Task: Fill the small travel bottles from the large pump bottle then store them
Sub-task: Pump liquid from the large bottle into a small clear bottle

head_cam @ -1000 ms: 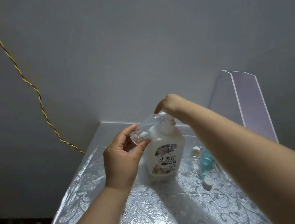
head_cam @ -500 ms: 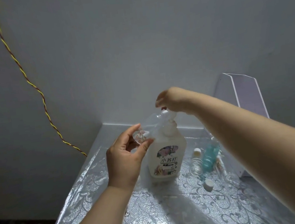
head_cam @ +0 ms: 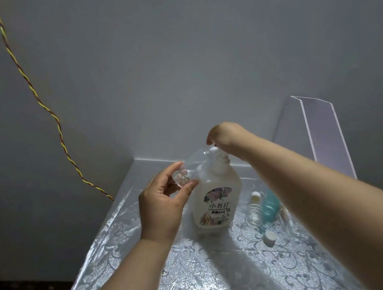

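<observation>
Your left hand (head_cam: 162, 208) holds the small clear travel bottle (head_cam: 190, 169), thumb and fingertips pinching its base. The bottle is tilted up and away from you, and its open mouth reaches the spout of the pump bottle (head_cam: 216, 197). How much is inside the small bottle you cannot tell through the clear plastic.

Your right hand (head_cam: 224, 133) sits on top of the pump head with the fingers bent down onto it. The back of the hand hides the fingertips, so you cannot tell whether they grip the head or only press on it.

The pump bottle stands upright on the desk (head_cam: 116, 250), just to the right of your left hand and directly below your right hand, its flowered label facing you.

Under your right forearm, a ribbed clear bottle (head_cam: 254, 211) with a white top and a blue bottle (head_cam: 269, 205) stand close together. A loose white cap (head_cam: 269, 237) lies on the desk just nearer to you than those two.

Beyond your right arm a clear plastic panel (head_cam: 321, 133) leans at the wall. Far to the left of your left hand a twisted yellow and red cord (head_cam: 35, 96) runs down the wall.
</observation>
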`<action>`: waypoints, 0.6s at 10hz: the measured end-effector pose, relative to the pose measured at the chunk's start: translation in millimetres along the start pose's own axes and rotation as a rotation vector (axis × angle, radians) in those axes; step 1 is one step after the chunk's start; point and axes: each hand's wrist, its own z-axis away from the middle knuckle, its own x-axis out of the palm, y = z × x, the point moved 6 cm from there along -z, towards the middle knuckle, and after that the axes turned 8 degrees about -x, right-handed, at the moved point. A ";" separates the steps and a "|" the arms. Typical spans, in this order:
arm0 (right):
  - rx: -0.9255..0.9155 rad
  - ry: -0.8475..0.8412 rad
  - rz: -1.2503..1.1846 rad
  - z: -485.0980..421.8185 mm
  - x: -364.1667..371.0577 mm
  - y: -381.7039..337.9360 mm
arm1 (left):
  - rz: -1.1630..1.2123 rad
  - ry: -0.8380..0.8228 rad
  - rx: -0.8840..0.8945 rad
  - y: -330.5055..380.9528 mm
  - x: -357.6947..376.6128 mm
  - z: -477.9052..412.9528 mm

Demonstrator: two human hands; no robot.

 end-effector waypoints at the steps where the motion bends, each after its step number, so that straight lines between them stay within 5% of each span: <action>1: 0.013 0.109 -0.224 12.7 -13.6 -2.7 | -0.009 0.000 0.022 4.6 0.3 1.2; 3: 0.119 0.123 -0.507 25.6 -28.2 -10.6 | -0.010 0.004 0.037 8.0 0.6 1.8; 4: 0.150 0.003 -0.178 12.8 -18.9 -18.0 | -0.007 -0.003 0.034 5.4 1.1 0.1; 6: 0.041 0.037 -0.189 10.0 -5.2 -7.1 | -0.010 -0.005 0.014 1.4 1.3 -1.1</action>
